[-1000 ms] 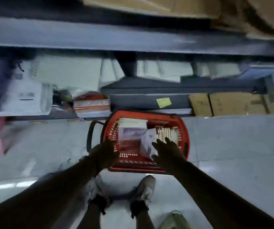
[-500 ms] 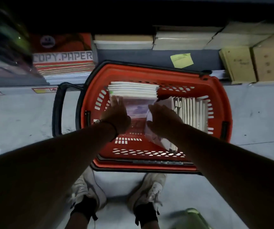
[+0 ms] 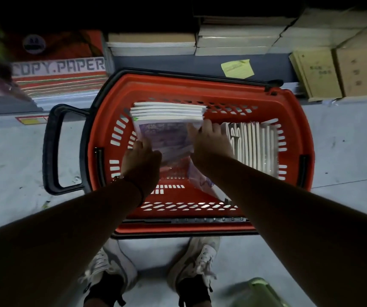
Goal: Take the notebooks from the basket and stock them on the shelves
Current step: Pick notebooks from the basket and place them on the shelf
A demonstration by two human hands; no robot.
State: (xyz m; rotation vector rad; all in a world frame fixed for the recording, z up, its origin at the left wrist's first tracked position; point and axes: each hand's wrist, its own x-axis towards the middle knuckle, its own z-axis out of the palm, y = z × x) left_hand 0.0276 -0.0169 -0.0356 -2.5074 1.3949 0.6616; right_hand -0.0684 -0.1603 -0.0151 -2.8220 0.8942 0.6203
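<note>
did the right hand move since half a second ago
Yes. The right hand has slid toward the far wall of the red basket, now gripping the right edge of the purple-covered notebooks.

Only one text can be read in full: "COPY.PAPER", printed in large pale letters on a band across the red carton (image 3: 58,69) that is shelved to the left of the red basket (image 3: 200,85). A round pale logo is seen on the carton above that band, but its lettering cannot be made out. Faint marks are seen on the yellow sticky note (image 3: 237,68) just behind the basket and on the brown box (image 3: 316,74) to its right; neither can be read.
</note>
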